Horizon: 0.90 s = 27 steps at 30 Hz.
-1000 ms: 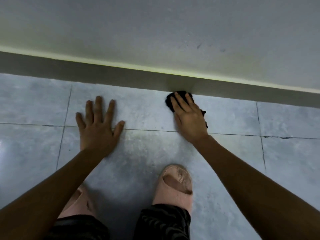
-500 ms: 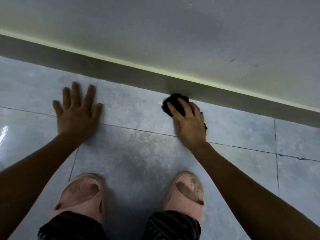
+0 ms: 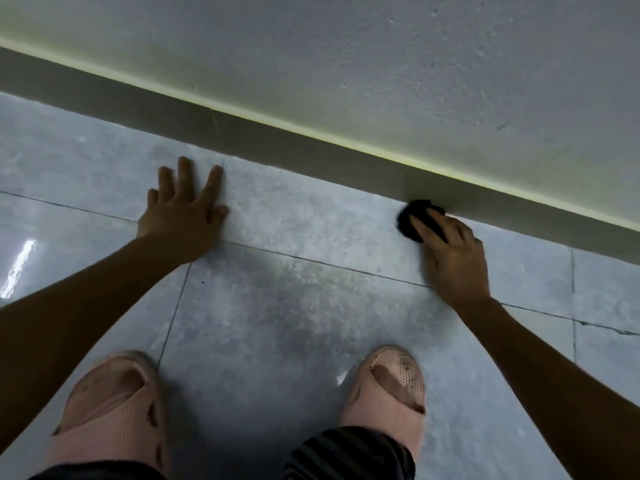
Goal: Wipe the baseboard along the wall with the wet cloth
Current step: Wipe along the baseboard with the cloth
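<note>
I see my right hand (image 3: 450, 258) pressing the black wet cloth (image 3: 414, 220) under its fingers, bunched where the baseboard (image 3: 311, 150) meets the floor just ahead of the fingertips. My left hand (image 3: 183, 213) lies flat and open on the glossy tile (image 3: 277, 306). The cloth seems to touch mostly tile, so I risk missing the board's face, and the bracing palm could slip if that shine is water.

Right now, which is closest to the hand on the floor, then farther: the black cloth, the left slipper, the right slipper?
From the left hand, flat on the tile:
1. Left slipper, below it.
2. Black cloth, rightward by the baseboard.
3. Right slipper, lower right.
</note>
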Each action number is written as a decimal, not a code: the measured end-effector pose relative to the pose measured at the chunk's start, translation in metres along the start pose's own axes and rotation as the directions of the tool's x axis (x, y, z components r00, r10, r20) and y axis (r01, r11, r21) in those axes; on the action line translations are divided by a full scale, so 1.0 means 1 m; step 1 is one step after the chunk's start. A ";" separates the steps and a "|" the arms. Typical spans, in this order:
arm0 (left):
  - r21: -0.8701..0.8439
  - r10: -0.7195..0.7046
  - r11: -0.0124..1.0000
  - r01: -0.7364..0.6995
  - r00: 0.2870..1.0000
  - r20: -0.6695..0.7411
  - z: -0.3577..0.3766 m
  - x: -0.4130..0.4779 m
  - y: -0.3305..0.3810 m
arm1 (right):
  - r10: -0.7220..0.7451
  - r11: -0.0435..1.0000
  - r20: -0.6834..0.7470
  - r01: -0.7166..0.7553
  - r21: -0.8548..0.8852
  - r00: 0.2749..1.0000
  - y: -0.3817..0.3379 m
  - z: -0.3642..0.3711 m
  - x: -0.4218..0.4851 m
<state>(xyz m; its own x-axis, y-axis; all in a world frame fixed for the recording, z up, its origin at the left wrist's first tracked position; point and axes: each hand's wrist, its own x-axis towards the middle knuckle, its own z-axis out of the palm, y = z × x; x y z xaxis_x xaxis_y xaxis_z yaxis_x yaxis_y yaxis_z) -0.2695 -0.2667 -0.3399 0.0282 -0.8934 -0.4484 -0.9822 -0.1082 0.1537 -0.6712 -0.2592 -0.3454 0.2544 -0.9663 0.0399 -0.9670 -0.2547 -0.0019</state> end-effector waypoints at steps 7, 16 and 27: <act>-0.007 0.026 1.000 -0.026 0.999 -0.038 0.004 0.002 0.009 | -0.135 0.982 0.032 0.130 0.135 0.990 -0.114 0.006 0.057; 0.025 0.021 0.999 -0.020 0.999 -0.036 0.007 -0.045 -0.041 | -0.240 0.965 0.032 0.235 0.119 0.970 -0.100 0.005 0.066; 0.023 -0.063 0.998 0.065 0.996 -0.064 0.018 -0.059 -0.041 | -0.245 0.969 0.241 0.228 0.096 0.939 -0.209 -0.008 0.095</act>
<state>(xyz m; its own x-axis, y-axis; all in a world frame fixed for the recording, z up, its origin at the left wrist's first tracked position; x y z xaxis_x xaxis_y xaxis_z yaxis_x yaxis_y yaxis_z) -0.2341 -0.2020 -0.3353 0.1021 -0.9109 -0.3998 -0.9823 -0.1558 0.1040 -0.4451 -0.2970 -0.3334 0.4784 -0.8544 -0.2027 -0.8779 -0.4705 -0.0889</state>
